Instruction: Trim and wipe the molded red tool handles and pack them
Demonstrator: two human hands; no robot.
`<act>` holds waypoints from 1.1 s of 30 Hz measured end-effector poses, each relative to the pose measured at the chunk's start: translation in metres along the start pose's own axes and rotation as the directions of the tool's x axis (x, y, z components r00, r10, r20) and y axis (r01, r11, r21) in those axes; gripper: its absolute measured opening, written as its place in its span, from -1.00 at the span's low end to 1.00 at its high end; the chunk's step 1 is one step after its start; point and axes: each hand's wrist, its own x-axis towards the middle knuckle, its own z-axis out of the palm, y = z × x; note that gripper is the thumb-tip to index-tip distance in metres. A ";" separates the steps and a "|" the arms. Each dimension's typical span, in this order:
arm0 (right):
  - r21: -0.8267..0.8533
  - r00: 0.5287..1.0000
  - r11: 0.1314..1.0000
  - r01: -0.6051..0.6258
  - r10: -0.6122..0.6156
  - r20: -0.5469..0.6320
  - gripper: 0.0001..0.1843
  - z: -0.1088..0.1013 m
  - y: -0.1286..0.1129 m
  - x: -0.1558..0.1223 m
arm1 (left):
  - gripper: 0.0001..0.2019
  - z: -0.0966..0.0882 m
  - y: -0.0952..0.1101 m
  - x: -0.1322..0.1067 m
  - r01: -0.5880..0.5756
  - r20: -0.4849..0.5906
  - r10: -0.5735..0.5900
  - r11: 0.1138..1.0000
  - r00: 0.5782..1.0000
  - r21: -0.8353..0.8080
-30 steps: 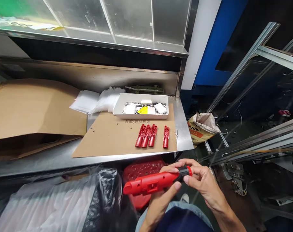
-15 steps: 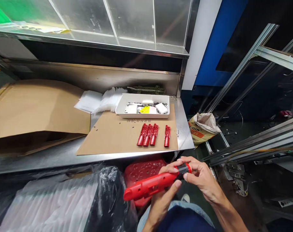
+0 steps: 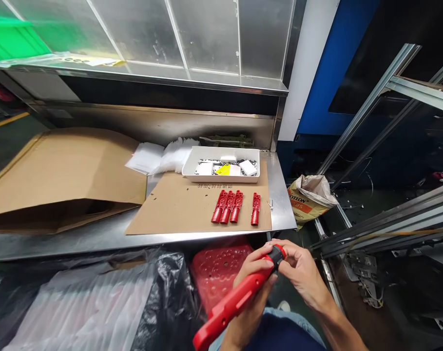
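A long red plastic housing (image 3: 232,301) with a black collar (image 3: 275,257) and a red rim at its upper end is held over my lap, tilted down to the left. My left hand (image 3: 252,282) wraps round its body, just below the collar. At the collar end, my right hand (image 3: 298,270) has thumb and fingers closed on the black and red end. On the cardboard sheet (image 3: 177,209) ahead, three smaller red plastic parts (image 3: 226,207) lie side by side, with a single similar red part (image 3: 255,208) to their right.
A white tray (image 3: 221,179) of small parts stands behind the red parts. White sheets (image 3: 179,153) and a large cardboard box (image 3: 78,165) lie to the left. A red stool (image 3: 221,270) and a black plastic-lined container (image 3: 170,287) are below the bench edge. An open sack (image 3: 309,200) stands at right.
The red housing has turned in my hands, its free lower end swinging down towards me. Both hands stay on it. The whole view has shifted slightly.
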 end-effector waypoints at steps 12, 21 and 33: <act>-0.187 0.990 0.982 0.026 -0.051 -0.128 -0.81 -0.013 -0.015 -0.024 | -0.63 -0.002 -0.020 0.005 0.331 0.073 -0.429 0.565 0.900 -0.756; -0.300 0.954 0.952 0.059 -0.142 -0.264 -0.68 -0.023 -0.014 -0.033 | -0.64 -0.003 -0.004 0.006 0.407 0.164 -0.467 0.486 0.869 -0.774; -0.316 0.896 0.941 0.125 -0.243 -0.371 -0.63 -0.037 -0.004 -0.026 | -0.63 -0.006 0.002 0.010 0.289 0.014 -0.413 0.611 0.911 -0.737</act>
